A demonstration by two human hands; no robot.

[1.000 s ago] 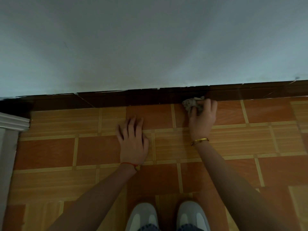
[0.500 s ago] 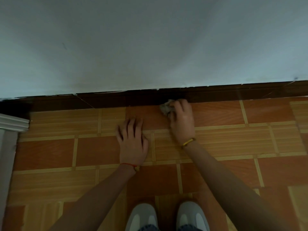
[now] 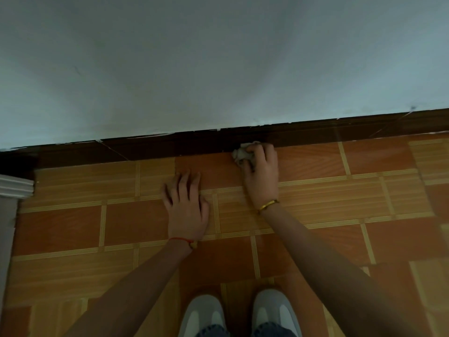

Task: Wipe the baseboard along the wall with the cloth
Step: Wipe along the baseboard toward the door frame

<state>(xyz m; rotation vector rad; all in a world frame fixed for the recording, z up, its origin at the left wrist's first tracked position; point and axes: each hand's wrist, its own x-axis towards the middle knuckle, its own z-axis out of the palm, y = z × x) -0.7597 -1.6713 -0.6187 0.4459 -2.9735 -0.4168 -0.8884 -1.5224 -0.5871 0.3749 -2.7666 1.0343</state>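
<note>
Your right hand (image 3: 261, 171) has the cloth (image 3: 241, 154) bunched in curled fingers, pressed where the dark baseboard (image 3: 170, 147) meets the tiled floor (image 3: 315, 198). Your left hand (image 3: 185, 207) lies flat on the tiles, fingers spread, holding nothing. Here's the risk: that wad is small and sits low, so you could polish the floor edge and miss the board's upper lip, or scrape your knuckles along the wood
</note>
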